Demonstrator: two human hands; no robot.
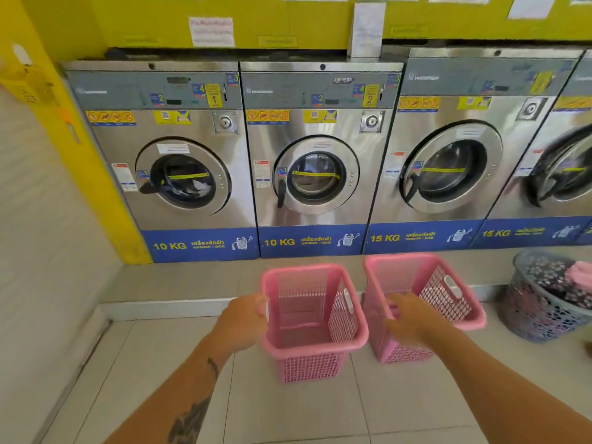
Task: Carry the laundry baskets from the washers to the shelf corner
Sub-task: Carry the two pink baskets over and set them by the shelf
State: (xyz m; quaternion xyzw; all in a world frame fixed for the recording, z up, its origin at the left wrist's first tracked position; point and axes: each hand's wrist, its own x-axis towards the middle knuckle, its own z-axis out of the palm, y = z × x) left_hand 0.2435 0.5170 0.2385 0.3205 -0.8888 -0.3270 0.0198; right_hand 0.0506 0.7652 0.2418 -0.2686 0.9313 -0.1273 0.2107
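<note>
Two empty pink plastic laundry baskets stand side by side on the tiled floor before the washers. My left hand [245,318] grips the left rim of the left pink basket [315,344]. My right hand [408,318] is blurred and lies against the near left rim of the right pink basket [448,293]; its fingers curl at the rim, but whether they hold it cannot be told. Both forearms reach in from the bottom of the view.
A row of steel front-loading washers [314,174] stands on a raised step [166,307] behind the baskets. A grey-blue round basket [544,312] full of clothes sits at the right. A white wall [48,251] closes the left side. Tiled floor [288,411] lies under my arms.
</note>
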